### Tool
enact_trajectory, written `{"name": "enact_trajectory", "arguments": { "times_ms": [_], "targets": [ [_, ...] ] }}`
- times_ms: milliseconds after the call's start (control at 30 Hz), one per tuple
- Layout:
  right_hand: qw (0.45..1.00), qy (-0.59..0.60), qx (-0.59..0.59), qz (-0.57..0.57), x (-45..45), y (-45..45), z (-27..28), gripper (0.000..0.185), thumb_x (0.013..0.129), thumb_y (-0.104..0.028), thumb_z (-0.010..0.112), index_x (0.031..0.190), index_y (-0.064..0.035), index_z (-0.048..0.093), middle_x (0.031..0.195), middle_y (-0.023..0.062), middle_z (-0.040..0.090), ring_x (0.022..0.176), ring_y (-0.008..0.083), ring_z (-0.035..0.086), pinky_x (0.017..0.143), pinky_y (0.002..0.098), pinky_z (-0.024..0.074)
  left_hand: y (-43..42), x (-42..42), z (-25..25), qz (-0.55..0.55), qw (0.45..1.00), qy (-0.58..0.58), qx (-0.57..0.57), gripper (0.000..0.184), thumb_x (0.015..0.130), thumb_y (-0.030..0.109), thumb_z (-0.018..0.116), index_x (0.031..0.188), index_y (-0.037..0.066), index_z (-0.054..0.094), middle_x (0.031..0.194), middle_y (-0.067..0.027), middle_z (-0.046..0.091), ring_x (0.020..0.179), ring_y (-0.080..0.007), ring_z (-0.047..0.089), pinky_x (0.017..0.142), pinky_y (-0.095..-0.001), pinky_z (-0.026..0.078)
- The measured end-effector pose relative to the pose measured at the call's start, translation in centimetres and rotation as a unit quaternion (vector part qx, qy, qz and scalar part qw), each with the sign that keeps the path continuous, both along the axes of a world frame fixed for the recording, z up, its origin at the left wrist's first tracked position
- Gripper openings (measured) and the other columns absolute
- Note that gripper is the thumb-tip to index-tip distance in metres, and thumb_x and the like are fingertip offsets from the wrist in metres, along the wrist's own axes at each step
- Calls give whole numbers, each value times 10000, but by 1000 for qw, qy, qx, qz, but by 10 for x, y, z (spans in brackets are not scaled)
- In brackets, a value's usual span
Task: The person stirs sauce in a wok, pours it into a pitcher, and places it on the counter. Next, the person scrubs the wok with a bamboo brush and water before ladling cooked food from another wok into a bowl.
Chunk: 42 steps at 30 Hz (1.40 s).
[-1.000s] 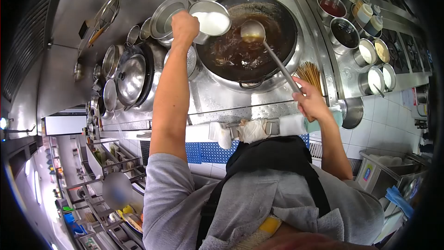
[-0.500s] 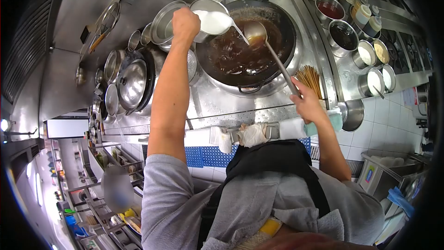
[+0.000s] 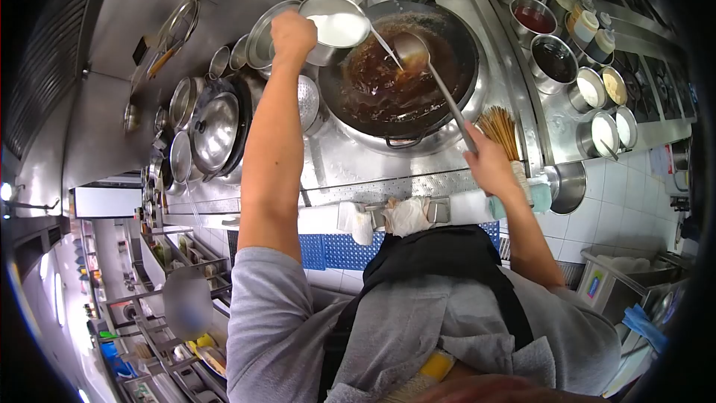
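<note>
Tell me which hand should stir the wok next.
Probably the right hand: it holds the ladle, whose bowl is in the wok, while the left hand tips the metal pot.

Spread across a steel cooktop
Carries a black wok of brown liquid, a bamboo brush (bristles splayed) just beside it and a perforated metal vessel near its other side; bears, farther right, metal pots.
</note>
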State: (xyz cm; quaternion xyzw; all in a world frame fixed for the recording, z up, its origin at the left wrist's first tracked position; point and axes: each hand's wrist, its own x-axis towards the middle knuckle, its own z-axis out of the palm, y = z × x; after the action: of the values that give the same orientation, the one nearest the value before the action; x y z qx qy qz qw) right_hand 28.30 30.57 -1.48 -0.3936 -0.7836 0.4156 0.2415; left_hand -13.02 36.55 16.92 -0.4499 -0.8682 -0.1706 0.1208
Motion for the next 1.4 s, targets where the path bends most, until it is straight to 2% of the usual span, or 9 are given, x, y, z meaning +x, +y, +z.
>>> {"name": "enact_trajectory", "arguments": {
  "times_ms": [67, 167, 300, 533, 733, 1000, 1167, 1267, 1400],
  "targets": [
    [985, -3, 170, -10, -28, -1, -39, 680, 951, -70, 650, 1578, -66, 386, 769, 88, 624, 518, 148, 583, 492, 337, 486, -14, -14, 1, 4, 999, -7, -31, 284, 818, 162, 615, 922, -70, 743, 984, -309, 723, 994, -457, 705, 940, -466, 544],
    [948, 84, -308, -5, -46, -4, -19, 673, 962, -80, 650, 1580, -76, 384, 759, 67, 619, 509, 139, 564, 458, 331, 477, -42, -68, -11, -23, 999, -34, -3, 319, 811, 264, 641, 820, -45, 718, 834, -253, 716, 878, -398, 703, 829, -432, 549],
    [827, 166, -536, -25, 8, 15, 9, 634, 985, -68, 629, 1575, -103, 401, 834, 65, 610, 485, 104, 520, 377, 285, 422, -114, -55, 14, 13, 965, -246, 87, 235, 878, 234, 662, 798, 16, 696, 650, -55, 665, 589, -129, 670, 532, -296, 515],
    [987, -79, 143, -15, -25, 4, -22, 597, 965, -81, 632, 1535, -59, 455, 840, 143, 615, 602, 193, 611, 623, 379, 548, -255, -92, -41, 28, 976, -194, 91, 243, 878, 160, 672, 704, -6, 639, 569, -105, 628, 528, -171, 672, 509, -332, 522],
    [851, 164, -499, -16, -28, -2, -1, 633, 993, -84, 622, 1583, -148, 401, 887, 41, 619, 537, 88, 524, 410, 289, 428, -338, -58, -196, 149, 949, -247, 128, 213, 871, 84, 661, 723, -59, 607, 596, -142, 642, 513, -216, 678, 455, -363, 530],
    [993, -77, -88, -15, -26, 0, 8, 608, 988, -101, 633, 1559, -75, 426, 849, 87, 647, 527, 114, 562, 454, 301, 453, -372, -33, -334, 267, 816, -410, 308, 268, 882, 24, 642, 666, 2, 485, 619, -109, 570, 451, -185, 576, 432, -340, 568],
    [897, 148, -415, -23, -52, -6, -13, 655, 994, -115, 650, 1583, -61, 369, 836, 67, 633, 520, 98, 545, 404, 292, 431, -374, -30, -358, 292, 693, -533, 387, 179, 919, 55, 659, 803, -41, 561, 749, -141, 624, 581, -201, 634, 564, -350, 598],
    [825, 187, -532, -30, -3, -4, 29, 648, 989, -83, 634, 1584, -66, 375, 815, 53, 626, 520, 85, 535, 394, 277, 415, -368, -13, -331, 336, 917, -153, 151, 203, 943, 114, 701, 932, -66, 609, 823, -138, 648, 719, -205, 655, 657, -342, 578],
    [977, -12, -208, -33, -4, -12, 20, 633, 955, -71, 642, 1549, -29, 425, 755, 75, 620, 466, 122, 524, 398, 326, 422, -290, 79, -233, 55, 923, -253, 284, 178, 941, 145, 724, 1020, -3, 664, 1018, -144, 671, 925, -276, 630, 863, -408, 514]
  ]
}}
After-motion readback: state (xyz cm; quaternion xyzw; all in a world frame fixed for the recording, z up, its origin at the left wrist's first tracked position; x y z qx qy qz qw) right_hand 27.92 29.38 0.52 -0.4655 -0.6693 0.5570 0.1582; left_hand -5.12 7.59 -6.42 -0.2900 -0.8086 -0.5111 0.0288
